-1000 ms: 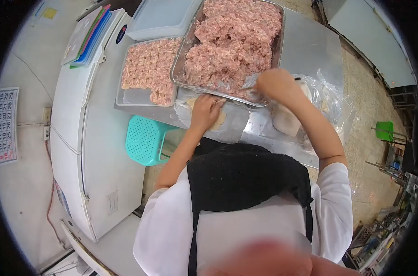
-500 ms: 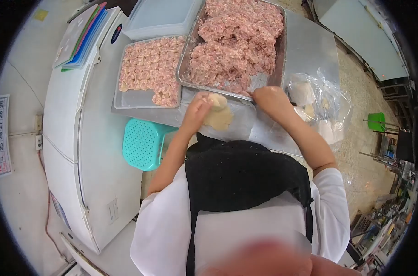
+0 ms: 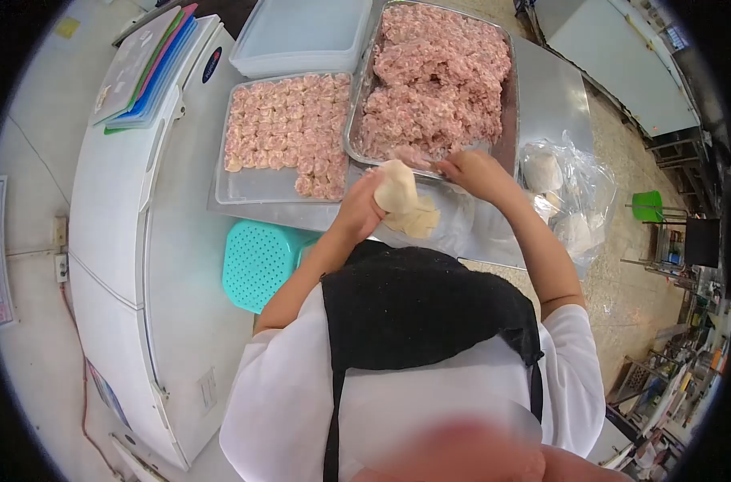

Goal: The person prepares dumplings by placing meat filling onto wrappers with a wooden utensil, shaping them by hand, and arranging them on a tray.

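Observation:
My left hand (image 3: 362, 210) holds a round pale dough wrapper (image 3: 397, 188) up on its fingers. Under it, a small pile of wrappers (image 3: 418, 223) lies on a plastic sheet by the table's front edge. My right hand (image 3: 476, 173) is closed at the near rim of a deep metal tray (image 3: 510, 140). It grips a thin tool, largely hidden, with a lump of minced meat (image 3: 412, 157) at its end, close to the wrapper. Ground pink meat (image 3: 438, 80) fills much of the tray. To its left, rows of filled dumplings (image 3: 285, 120) sit in a shallow clear tray (image 3: 257, 189).
Stacked clear plastic containers (image 3: 301, 36) stand behind the dumplings. A plastic bag with pale dough pieces (image 3: 570, 189) lies at the right. A turquoise perforated stool (image 3: 257, 265) is below the table's left side, beside a white refrigerator (image 3: 192, 265).
My left hand has raised a wrapper from above the pile and turned it up. My right hand has shifted slightly, and a meat lump now shows beyond its fingers. The view has shifted somewhat.

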Tool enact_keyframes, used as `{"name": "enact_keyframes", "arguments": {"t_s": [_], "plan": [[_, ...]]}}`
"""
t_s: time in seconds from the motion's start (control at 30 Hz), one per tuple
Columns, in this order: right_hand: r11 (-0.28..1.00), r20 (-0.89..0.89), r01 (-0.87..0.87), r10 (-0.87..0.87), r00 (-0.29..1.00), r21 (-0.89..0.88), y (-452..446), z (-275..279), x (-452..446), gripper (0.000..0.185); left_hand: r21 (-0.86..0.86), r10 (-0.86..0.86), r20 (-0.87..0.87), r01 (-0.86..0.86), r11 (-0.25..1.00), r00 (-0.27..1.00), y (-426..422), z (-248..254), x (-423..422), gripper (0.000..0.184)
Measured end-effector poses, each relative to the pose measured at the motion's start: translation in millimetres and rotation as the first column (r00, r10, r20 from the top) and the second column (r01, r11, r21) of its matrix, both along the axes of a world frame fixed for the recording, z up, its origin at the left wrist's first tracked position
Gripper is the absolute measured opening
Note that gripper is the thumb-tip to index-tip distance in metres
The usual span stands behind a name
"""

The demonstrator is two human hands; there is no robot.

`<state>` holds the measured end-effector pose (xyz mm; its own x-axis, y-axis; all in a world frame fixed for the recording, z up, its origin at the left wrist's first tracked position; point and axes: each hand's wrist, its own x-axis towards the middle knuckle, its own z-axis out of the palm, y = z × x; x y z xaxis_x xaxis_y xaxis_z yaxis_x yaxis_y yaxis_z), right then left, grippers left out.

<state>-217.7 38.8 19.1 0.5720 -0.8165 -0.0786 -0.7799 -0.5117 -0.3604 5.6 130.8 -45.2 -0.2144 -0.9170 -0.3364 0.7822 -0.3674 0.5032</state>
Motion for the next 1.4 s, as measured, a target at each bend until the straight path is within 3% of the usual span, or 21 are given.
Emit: {"name": "enact_keyframes", "arguments": {"t_s": [0.1, 0.2, 0.27, 0.3, 0.37, 0.4, 0.5, 0.57, 0.6, 0.67, 0.7, 0.77, 0.87, 0.93, 1.0, 1.1, 1.2, 1.3, 1.4], "plan": [[0.985, -0.104, -0.052, 0.035, 0.994, -0.162, -18, 5, 35, 0.030, -0.073, -0.111, 0.269, 0.135, 0.988, 0.957, -3, -12, 4, 0.031], [0.938, -0.247, -0.156, 0.079, 0.966, -0.309, -26, -9, 67, 0.023, -0.058, -0.215, 0.652, 0.330, 0.942, 0.727, -5, 19, 11, 0.028], [0.924, -0.248, -0.206, 0.128, 0.960, -0.321, -17, -20, 84, 0.019, -0.228, -0.023, 0.854, 0.413, 0.882, 0.520, -5, -3, 14, 0.027], [0.942, -0.249, -0.205, 0.138, 0.959, -0.267, -14, -20, 83, 0.019, -0.298, 0.097, 0.909, 0.467, 0.833, 0.406, -7, -4, 15, 0.026], [0.967, -0.249, -0.203, 0.161, 0.955, -0.153, -10, -23, 73, 0.021, -0.283, 0.063, 0.902, 0.476, 0.832, 0.426, -10, -6, 21, 0.028], [0.991, -0.129, -0.127, 0.122, 0.984, -0.032, -15, -24, 70, 0.027, -0.275, 0.043, 0.898, 0.483, 0.831, 0.437, -11, -6, 22, 0.029], [0.974, 0.201, 0.029, -0.076, 0.977, 0.225, -12, -9, 38, 0.036, -0.372, 0.091, 0.744, 0.298, 0.879, 0.662, -18, -8, 18, 0.029], [0.955, 0.343, 0.109, -0.204, 0.917, 0.277, -9, -11, 20, 0.040, -0.218, -0.018, 0.569, 0.172, 0.961, 0.822, -26, -7, 16, 0.030], [0.941, 0.382, 0.160, -0.272, 0.883, 0.299, -2, 5, 16, 0.040, -0.124, -0.055, 0.464, 0.126, 0.984, 0.884, -31, -5, 16, 0.030], [0.889, 0.424, 0.236, -0.402, 0.811, 0.392, 2, 19, 5, 0.041, -0.168, 0.047, 0.122, -0.026, 0.985, 0.991, -42, 21, 8, 0.032], [0.870, 0.436, 0.242, -0.435, 0.788, 0.430, 3, 22, 2, 0.040, -0.167, 0.098, -0.060, -0.107, 0.980, 0.993, -49, 35, 4, 0.033], [0.828, 0.454, 0.242, -0.494, 0.741, 0.505, 4, 27, -3, 0.037, -0.081, 0.163, -0.060, -0.168, 0.983, 0.985, -63, 50, -6, 0.036], [0.952, 0.581, 0.221, -0.305, 0.755, 0.213, 9, 11, 9, 0.031, -0.021, 0.216, -0.195, -0.225, 0.974, 0.957, -76, 67, -20, 0.041], [0.981, 0.514, 0.189, -0.184, 0.838, 0.044, 11, 1, 9, 0.028, -0.060, 0.209, -0.298, -0.237, 0.970, 0.931, -81, 71, -27, 0.051], [0.990, 0.466, 0.133, -0.095, 0.880, -0.049, 10, 0, 0, 0.026, 0.018, 0.205, -0.354, -0.213, 0.977, 0.913, -85, 61, -28, 0.062], [0.994, 0.026, 0.079, -0.077, 0.997, -0.074, 12, 20, -24, 0.029, 0.118, 0.277, -0.342, -0.251, 0.961, 0.898, -84, 39, -32, 0.075], [0.985, -0.169, 0.127, -0.145, 0.975, -0.116, 19, 55, -29, 0.031, 0.112, 0.311, -0.297, -0.290, 0.950, 0.903, -87, 31, -32, 0.078], [0.964, 0.070, -0.007, 0.026, 0.997, -0.267, 14, 22, -29, 0.028, 0.092, 0.313, -0.240, -0.299, 0.950, 0.919, -83, 55, -44, 0.075], [0.976, -0.085, -0.068, 0.052, 0.995, -0.206, -3, 43, -37, 0.026, 0.095, 0.323, -0.234, -0.309, 0.946, 0.917, -81, 61, -48, 0.074]]}}
